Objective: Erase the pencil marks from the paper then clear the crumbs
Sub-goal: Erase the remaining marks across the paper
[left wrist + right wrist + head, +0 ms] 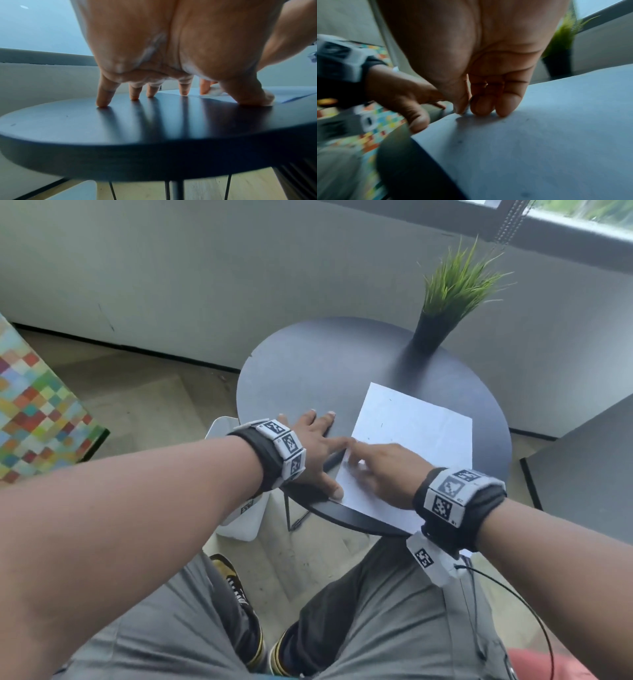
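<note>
Paper (414,440) lies under right hand (380,470) fingers (505,106).

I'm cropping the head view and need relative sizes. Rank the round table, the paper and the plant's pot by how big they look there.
1. Round table
2. Paper
3. Plant's pot, clearly smallest, though it stands farthest from the camera.

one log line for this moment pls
left hand: spread, fingertips pressing table and paper edge | right hand: curled grip rubbing paper's near-left corner, eraser unclear | plant: far side
</note>
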### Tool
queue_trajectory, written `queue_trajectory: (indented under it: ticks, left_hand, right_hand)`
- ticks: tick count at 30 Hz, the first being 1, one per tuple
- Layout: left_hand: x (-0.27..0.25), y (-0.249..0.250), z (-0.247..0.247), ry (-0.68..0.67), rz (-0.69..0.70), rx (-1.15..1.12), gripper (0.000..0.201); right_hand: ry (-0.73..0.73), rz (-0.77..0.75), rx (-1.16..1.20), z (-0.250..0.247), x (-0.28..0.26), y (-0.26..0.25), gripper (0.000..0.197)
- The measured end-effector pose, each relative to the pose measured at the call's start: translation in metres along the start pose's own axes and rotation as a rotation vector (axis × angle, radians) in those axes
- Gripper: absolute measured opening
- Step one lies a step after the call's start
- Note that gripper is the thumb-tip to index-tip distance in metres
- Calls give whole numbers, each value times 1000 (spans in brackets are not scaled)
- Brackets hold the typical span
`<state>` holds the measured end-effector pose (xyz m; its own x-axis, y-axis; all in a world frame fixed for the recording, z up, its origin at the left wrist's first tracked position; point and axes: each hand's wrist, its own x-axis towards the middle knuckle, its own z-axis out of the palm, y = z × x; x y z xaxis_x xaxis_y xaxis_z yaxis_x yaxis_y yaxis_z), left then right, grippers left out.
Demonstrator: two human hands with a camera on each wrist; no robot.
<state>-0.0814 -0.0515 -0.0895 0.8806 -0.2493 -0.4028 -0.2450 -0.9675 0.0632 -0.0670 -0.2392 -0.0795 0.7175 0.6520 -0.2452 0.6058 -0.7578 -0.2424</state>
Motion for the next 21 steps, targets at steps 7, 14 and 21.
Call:
queue_trajectory:
  ticks: [7, 14, 21]
  left_hand:
    - [-1, 4, -10, -43, 13, 67, 110]
    - [2, 5, -10, -58, 15, 92, 115]
    - [3, 5, -12, -81, 8, 124, 117]
  right_hand:
    - [21, 15, -145, -10, 10, 12, 16]
    - [-64, -79, -161, -12, 12, 13, 12]
    - [-180, -306, -113, 4, -9, -15, 8]
